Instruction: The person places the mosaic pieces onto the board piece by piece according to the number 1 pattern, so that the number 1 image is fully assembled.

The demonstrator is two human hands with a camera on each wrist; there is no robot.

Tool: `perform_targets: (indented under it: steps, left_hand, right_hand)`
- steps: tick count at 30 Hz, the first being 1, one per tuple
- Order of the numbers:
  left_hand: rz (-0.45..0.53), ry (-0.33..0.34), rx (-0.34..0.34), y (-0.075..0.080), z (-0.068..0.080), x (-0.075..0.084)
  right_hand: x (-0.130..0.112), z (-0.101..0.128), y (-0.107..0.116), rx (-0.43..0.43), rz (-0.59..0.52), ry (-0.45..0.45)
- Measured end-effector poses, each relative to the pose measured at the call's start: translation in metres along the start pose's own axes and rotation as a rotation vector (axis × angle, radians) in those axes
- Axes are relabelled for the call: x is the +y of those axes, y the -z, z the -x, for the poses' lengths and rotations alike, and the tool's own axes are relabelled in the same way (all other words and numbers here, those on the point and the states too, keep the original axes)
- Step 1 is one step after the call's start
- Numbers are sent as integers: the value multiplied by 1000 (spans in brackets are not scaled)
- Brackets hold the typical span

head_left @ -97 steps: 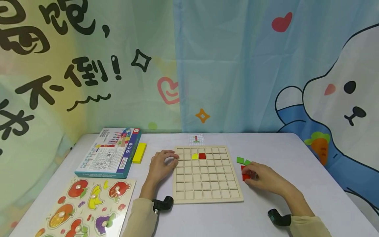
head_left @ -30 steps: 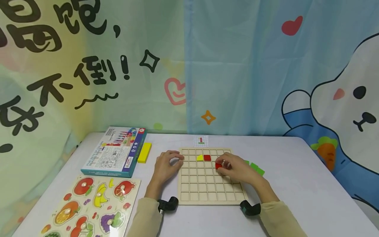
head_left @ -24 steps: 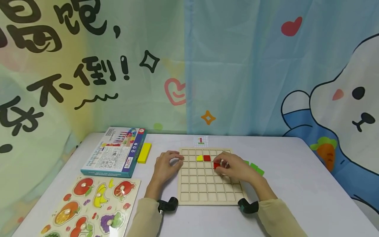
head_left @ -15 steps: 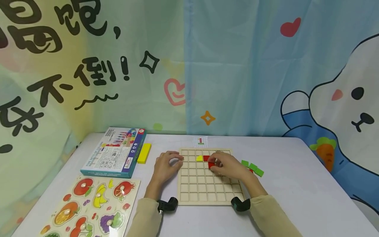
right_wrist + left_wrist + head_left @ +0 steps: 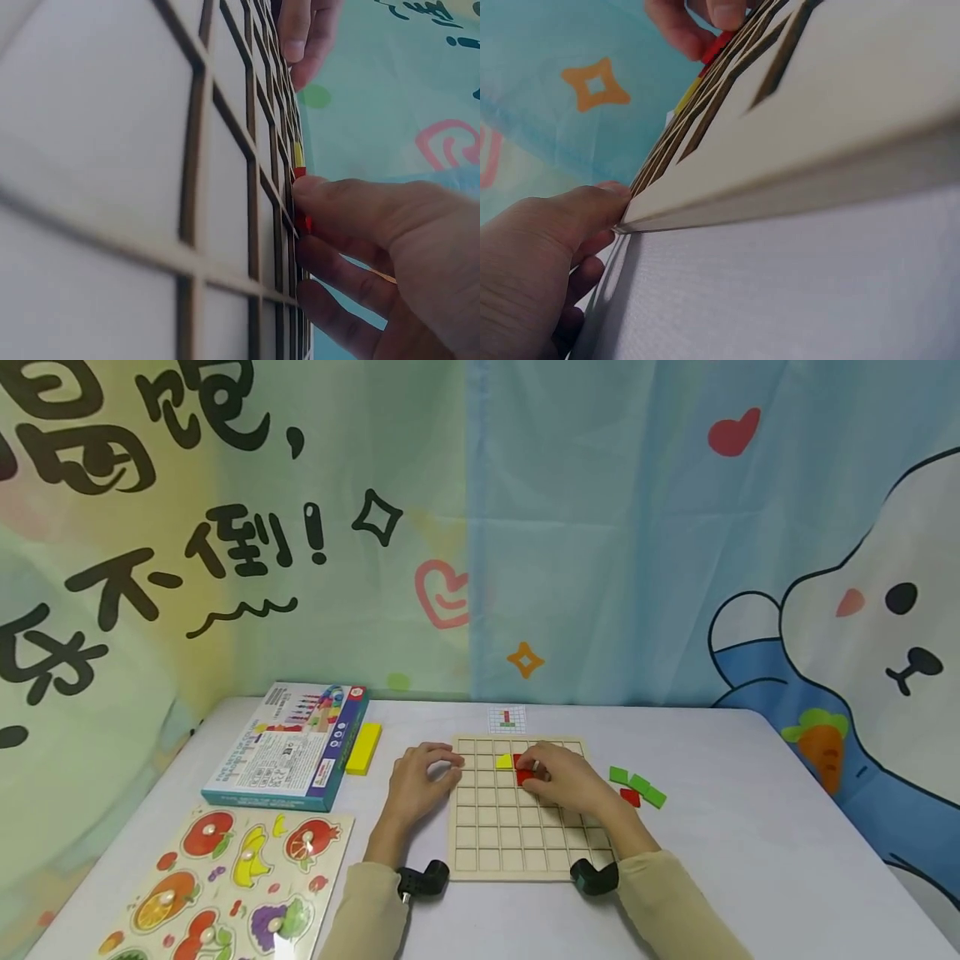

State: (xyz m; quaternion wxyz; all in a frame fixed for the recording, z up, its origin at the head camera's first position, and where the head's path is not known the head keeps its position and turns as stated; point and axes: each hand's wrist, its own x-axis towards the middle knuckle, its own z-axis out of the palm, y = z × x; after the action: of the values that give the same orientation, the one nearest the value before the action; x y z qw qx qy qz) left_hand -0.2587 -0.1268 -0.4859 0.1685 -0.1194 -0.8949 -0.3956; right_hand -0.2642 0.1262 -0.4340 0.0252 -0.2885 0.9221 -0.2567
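Observation:
A wooden grid board (image 5: 517, 839) lies on the white table. In its second row from the back sit a yellow tile (image 5: 503, 762) and, right of it, a red tile (image 5: 517, 759), partly behind my fingers. My right hand (image 5: 566, 777) pinches another red tile (image 5: 522, 779) just in front of that one, at the board's surface; the right wrist view shows thumb and fingertips around the red (image 5: 302, 222). At the board's left edge my left hand (image 5: 420, 781) grips the rim; in the left wrist view the thumb (image 5: 600, 201) meets the edge, with the other fingers curled below.
Three green tiles (image 5: 639, 784) and a red piece (image 5: 631, 797) lie right of the board. Behind it is a small pattern card (image 5: 507, 719). To the left are a flat box (image 5: 281, 743), a yellow block (image 5: 363, 748) and a fruit puzzle board (image 5: 225, 893).
My right hand has taken a red tile from the pile on the right and carried it left onto the board, beneath the placed red tile. The left hand stays at the board's edge.

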Motion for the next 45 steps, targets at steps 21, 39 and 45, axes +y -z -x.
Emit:
perform_targets:
  steps: [21,39,45]
  left_hand:
    - [4,42,-18,0,1,0]
    - [-9,25,-24,-1,0,1]
    - [-6,37,-31,0,0,0]
  right_hand:
    - [3,6,0,13,-83,24]
    - [22,43,18,83,-104,-24]
    - [31,56,29,89,-78,-75]
